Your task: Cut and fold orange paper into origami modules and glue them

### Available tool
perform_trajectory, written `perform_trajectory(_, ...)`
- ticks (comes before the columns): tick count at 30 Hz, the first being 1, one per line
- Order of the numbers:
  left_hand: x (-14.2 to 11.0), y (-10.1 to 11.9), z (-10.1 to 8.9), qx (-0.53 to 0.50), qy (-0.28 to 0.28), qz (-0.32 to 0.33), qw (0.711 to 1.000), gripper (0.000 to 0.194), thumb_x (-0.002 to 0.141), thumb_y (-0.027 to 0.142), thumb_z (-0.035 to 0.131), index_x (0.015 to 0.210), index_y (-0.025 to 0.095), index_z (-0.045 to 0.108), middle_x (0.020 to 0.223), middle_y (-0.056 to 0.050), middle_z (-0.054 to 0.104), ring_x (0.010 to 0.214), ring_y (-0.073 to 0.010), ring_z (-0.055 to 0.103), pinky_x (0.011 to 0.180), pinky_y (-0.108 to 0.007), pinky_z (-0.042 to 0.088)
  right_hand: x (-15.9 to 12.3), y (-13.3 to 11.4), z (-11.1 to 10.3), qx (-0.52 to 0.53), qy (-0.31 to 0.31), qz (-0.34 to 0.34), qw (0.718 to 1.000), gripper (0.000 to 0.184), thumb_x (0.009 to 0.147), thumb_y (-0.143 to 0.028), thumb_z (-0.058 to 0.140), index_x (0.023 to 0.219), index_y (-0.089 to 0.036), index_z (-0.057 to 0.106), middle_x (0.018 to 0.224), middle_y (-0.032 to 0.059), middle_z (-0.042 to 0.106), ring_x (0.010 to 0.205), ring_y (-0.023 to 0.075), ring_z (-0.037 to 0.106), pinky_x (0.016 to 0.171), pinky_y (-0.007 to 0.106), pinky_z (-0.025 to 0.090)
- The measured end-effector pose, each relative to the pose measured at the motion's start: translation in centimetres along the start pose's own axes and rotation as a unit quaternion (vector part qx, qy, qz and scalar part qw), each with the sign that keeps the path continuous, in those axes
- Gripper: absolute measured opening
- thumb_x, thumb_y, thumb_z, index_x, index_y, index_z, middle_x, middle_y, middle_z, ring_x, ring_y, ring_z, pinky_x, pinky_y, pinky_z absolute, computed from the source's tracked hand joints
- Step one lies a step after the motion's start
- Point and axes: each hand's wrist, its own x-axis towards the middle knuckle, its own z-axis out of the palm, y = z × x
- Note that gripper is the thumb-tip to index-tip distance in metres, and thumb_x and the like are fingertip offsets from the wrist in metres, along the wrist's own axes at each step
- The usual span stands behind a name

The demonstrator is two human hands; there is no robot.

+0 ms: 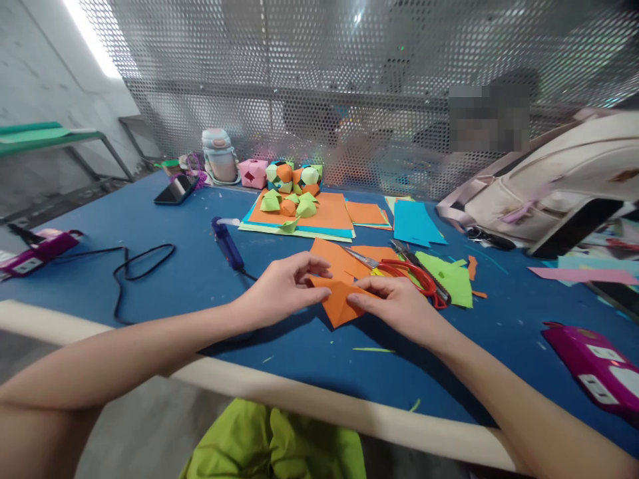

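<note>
Left hand [289, 286] and right hand [399, 306] each pinch one side of a folded orange piece [338, 303], thumbs nearest the wearer and fingers closed in a narrow grip, just above the near part of a blue table [164, 286]. Beyond the hands lies a stack [329, 209] of orange, blue and pale green paper, flat and apparently unfolded; blue sheets [417, 223] rest to its right, also flat. Behind the small folds, two multicolored paper balls [279, 176] look complete, side by side. Scissors [393, 263] with red handles lie beyond the right hand, touched by neither cut nor fold at this moment. Several folded shapes [306, 206], green and orange, sit on the stack, seemingly finished but not joined to the balls. The piece between the hands appears only part-folded: creases show, yet its edges spread open. Its tip points down toward the wearer and the table's near edge; its long axis seems to run side to side, from hand to hand, though fingers cover both ends. One thin green strip [373, 349] lies nearer the wearer.
</note>
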Motion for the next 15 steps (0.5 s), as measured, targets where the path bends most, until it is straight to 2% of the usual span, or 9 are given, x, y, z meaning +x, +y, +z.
perform_trajectory(2, 0.5, -0.3, -0.1, -0.080, -0.006, -0.057, 0.995, 0.035, 0.068, 0.025, 0.070, 0.099, 0.012, 0.059, 0.088, -0.004, 0.068, 0.068, -0.0108, 0.061, 0.065, -0.023, 0.049, 0.1, 0.3, -0.2, 0.019, 0.001, 0.001, 1.000, 0.025, 0.074, -0.040, 0.060, 0.067, -0.016, 0.065, 0.062, -0.0012, 0.058, 0.058, 0.0120, 0.050, 0.056, 0.025, 0.038)
perform_trajectory(5, 0.9, -0.7, -0.1, -0.182, -0.042, -0.124, 0.975, 0.032, 0.068, 0.029, 0.071, 0.092, 0.011, 0.062, 0.074, -0.002, 0.066, 0.060, -0.0109, 0.062, 0.063, -0.025, 0.050, 0.3, 0.8, -0.2, 0.044, -0.008, 0.013, 0.999, 0.029, 0.075, -0.044, 0.060, 0.068, -0.016, 0.064, 0.059, -0.0023, 0.053, 0.055, 0.0104, 0.044, 0.053, 0.024, 0.034)
perform_trajectory(9, 0.8, -0.8, 0.0, -0.246, -0.067, -0.129, 0.959, 0.030, 0.067, 0.034, 0.073, 0.083, 0.010, 0.066, 0.075, -0.004, 0.068, 0.055, -0.0095, 0.061, 0.060, -0.024, 0.051, 0.4, 1.3, -0.1, 0.076, -0.034, 0.042, 0.996, 0.032, 0.075, -0.047, 0.059, 0.070, -0.015, 0.066, 0.061, -0.0019, 0.053, 0.057, 0.0105, 0.044, 0.053, 0.024, 0.034)
perform_trajectory(15, 0.6, -1.1, 0.4, -0.237, -0.047, -0.135, 0.961, 0.026, 0.070, 0.034, 0.070, 0.079, 0.010, 0.066, 0.070, -0.004, 0.068, 0.055, -0.0104, 0.062, 0.059, -0.024, 0.052, 0.4, 1.4, 0.1, 0.058, -0.072, 0.043, 0.995, 0.033, 0.080, -0.047, 0.055, 0.081, -0.016, 0.068, 0.072, -0.0006, 0.061, 0.064, 0.0125, 0.052, 0.060, 0.025, 0.039)
